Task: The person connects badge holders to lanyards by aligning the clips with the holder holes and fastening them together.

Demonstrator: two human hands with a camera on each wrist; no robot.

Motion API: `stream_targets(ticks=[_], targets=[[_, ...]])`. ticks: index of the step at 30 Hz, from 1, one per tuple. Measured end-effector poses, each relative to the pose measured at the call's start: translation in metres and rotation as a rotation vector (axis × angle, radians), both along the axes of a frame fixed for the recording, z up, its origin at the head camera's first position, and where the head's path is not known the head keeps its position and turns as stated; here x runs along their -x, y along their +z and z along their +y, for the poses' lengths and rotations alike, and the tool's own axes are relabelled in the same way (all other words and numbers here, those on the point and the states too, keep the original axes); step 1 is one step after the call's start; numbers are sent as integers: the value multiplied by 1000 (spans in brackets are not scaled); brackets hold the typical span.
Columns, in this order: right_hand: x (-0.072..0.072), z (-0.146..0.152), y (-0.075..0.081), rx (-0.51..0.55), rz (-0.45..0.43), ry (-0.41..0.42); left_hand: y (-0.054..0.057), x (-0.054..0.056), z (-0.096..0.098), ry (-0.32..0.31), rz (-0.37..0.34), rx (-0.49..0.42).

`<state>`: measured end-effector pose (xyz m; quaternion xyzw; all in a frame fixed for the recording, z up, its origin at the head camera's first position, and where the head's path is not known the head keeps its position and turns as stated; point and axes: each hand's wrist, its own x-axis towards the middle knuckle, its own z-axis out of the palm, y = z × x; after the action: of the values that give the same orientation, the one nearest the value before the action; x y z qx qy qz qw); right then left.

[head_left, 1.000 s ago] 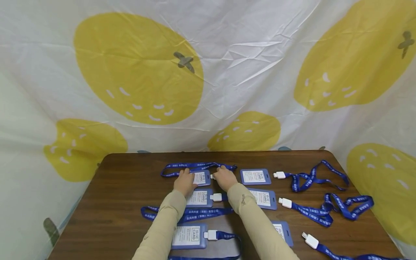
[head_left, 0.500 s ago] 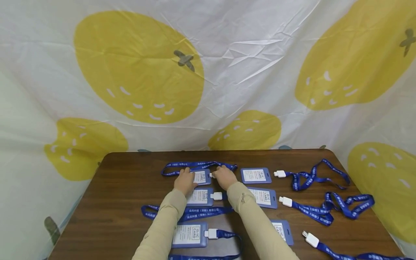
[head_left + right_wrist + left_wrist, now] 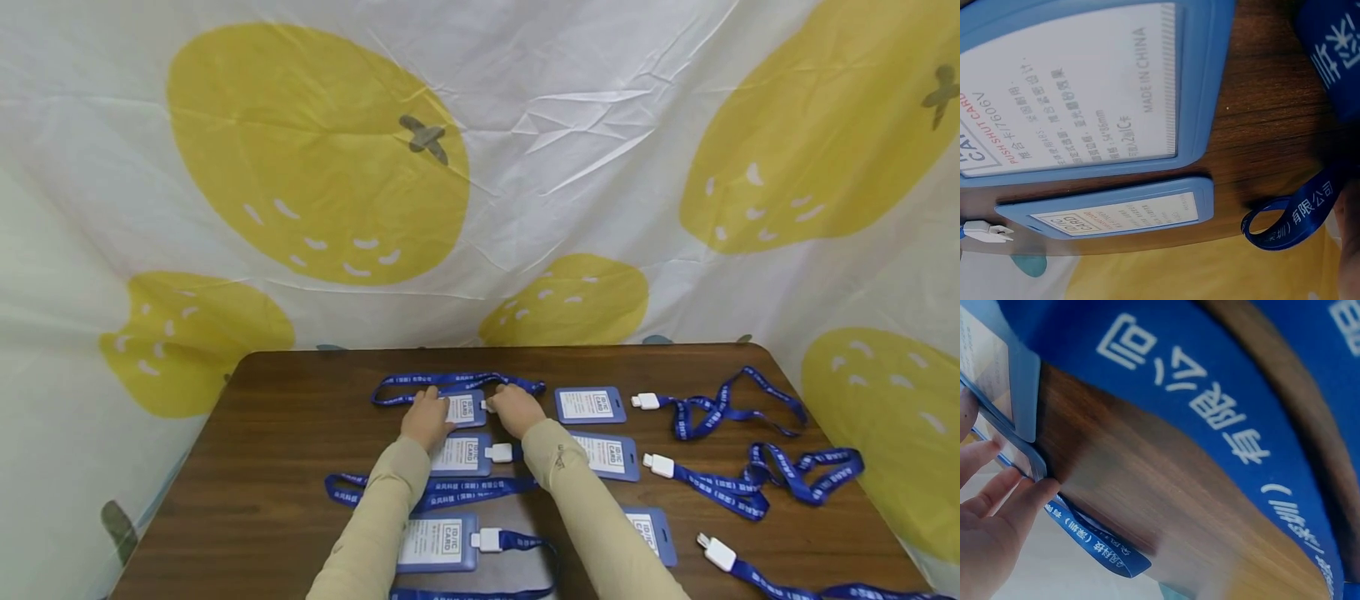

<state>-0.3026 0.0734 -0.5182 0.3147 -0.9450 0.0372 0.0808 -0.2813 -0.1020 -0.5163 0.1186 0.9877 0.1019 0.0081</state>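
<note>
In the head view, my left hand point(image 3: 427, 419) holds a blue ID card holder point(image 3: 463, 407) flat on the table in the far left row. In the left wrist view, the fingers point(image 3: 1013, 500) lie along that holder's end. Right at the slotted end, my right hand point(image 3: 517, 411) pinches the white clip point(image 3: 485, 406) of a blue printed lanyard point(image 3: 420, 381), whose strap loops behind the holder. Only a sliver of the right hand point(image 3: 1349, 244) enters the right wrist view, beside the lanyard loop point(image 3: 1300, 219). The fingers partly hide the clip.
Nearer on the left, two card holders point(image 3: 461, 456) point(image 3: 435, 543) have white clips point(image 3: 498, 453) point(image 3: 487, 540) at their slots. On the right lie three card holders point(image 3: 588, 406) with separate lanyards point(image 3: 705, 417) beside them. A fruit-print cloth point(image 3: 480, 208) hangs behind the dark wooden table point(image 3: 285, 467).
My right hand has shifted very slightly left, with the clip closer against the holder's slotted end. The left hand stays where it was.
</note>
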Motion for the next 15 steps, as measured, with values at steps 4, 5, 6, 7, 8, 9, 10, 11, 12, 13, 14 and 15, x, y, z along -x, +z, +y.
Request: stream_targets(ticks=[4,5,6,7,8,9,10,11,12,13,14,15], targets=[[0,0,1,-2,2,13,0,0,0,-1,1,3],[1,0,0,-2,5,17,0,0,0,-2,1,2],[1,0,0,-2,6,19,1,0,0,-3,2,2],[1,0,-1,0,7,21,1,-1,0,-4,3,1],[2,0,-1,2,7,23,1,-1,0,-5,3,1],[2,0,-2,6,5,23,2,-1,0,-7,4,2],[3,0,-2,8,1,22,2,-2,0,-8,4,3],[3,0,-3,10,-6,21,3,-2,0,-9,2,5],[3,0,-3,8,-12,17,3,-2,0,-9,0,7],[4,0,-3,6,-15,14,3,-2,0,-10,-1,9],[4,0,-3,5,-16,12,3,-2,0,-10,-3,11],[4,-1,-4,4,-16,10,3,-2,0,-13,-1,12]])
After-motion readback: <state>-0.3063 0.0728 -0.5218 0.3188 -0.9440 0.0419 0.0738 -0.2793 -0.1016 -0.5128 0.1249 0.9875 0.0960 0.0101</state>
